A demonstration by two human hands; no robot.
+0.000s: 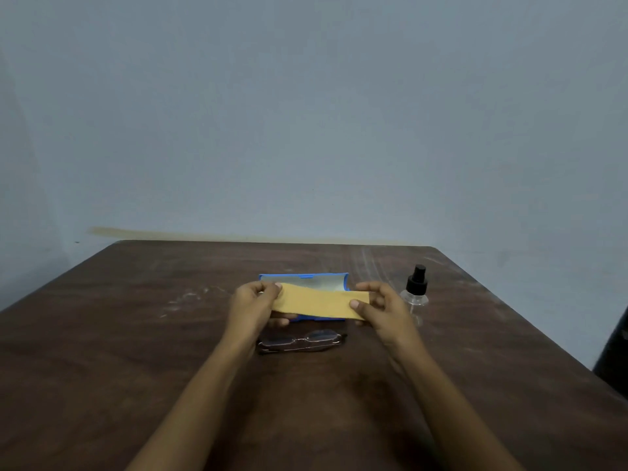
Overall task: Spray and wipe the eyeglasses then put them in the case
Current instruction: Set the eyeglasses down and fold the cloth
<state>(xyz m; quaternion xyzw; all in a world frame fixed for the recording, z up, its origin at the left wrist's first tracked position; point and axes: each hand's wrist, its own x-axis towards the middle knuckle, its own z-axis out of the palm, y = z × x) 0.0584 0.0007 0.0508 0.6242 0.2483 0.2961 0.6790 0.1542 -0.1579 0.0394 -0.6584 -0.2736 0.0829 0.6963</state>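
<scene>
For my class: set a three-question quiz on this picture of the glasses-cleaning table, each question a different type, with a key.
1. True or false: the glasses lie inside the blue case.
2. What do the left hand and right hand hold stretched between them? A) a sponge B) a yellow cloth C) a paper towel
3. Fill in: the spray bottle stands to the person's ___ of the case.
Key: 1 false, they lie on the table; 2 B; 3 right.

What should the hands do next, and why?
Probably let the left hand release the yellow cloth and pick up the eyeglasses, the right hand keeping the cloth: both pinch it, while the eyeglasses lie untouched on the table.
</scene>
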